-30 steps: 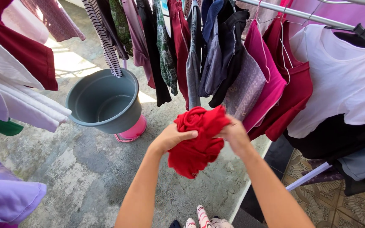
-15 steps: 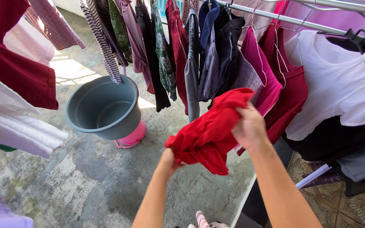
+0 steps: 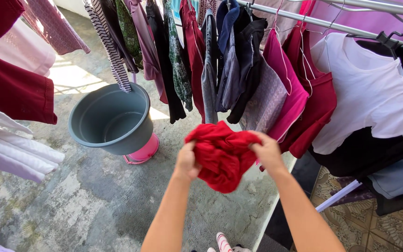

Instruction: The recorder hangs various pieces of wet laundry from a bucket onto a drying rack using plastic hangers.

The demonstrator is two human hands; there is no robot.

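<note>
A bunched red garment [image 3: 221, 156] hangs in front of me, gripped on both sides. My left hand [image 3: 187, 161] clutches its left edge and my right hand [image 3: 266, 151] clutches its right edge. Just beyond it, a metal rail [image 3: 304, 19] carries many hung clothes: dark shirts, a magenta top [image 3: 283, 88], a red top and a white t-shirt [image 3: 369, 93] on a black hanger.
A grey plastic bucket [image 3: 110, 119] stands on a pink base [image 3: 143, 151] at the left on stained concrete floor [image 3: 85, 205]. A dark red garment [image 3: 12, 84] and white cloths [image 3: 10, 147] hang at the far left. Patterned tile lies at lower right.
My hands have come level and closer together, gathering the red garment into a tighter bunch; half a second ago the right hand was raised toward the rail and the left was lower.
</note>
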